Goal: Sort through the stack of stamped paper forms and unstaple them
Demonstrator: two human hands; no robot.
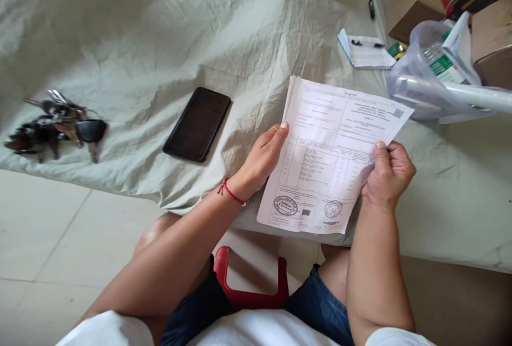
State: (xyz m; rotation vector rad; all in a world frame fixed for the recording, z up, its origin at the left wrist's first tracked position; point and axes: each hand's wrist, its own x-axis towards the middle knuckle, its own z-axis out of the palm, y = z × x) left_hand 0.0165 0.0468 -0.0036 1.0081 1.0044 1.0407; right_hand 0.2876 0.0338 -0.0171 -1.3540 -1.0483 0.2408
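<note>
White paper sheets [316, 133], printed and stamped, lie before us over the near edge of the cloth-covered table [248, 21]; our left hand [266, 151] and right hand [388, 173] pinch opposite sides. They seem light, limp, easily creased, best held by the margins.

Keys [60, 123] are left of the phone [197, 124], papers [324, 162] right of it.
</note>
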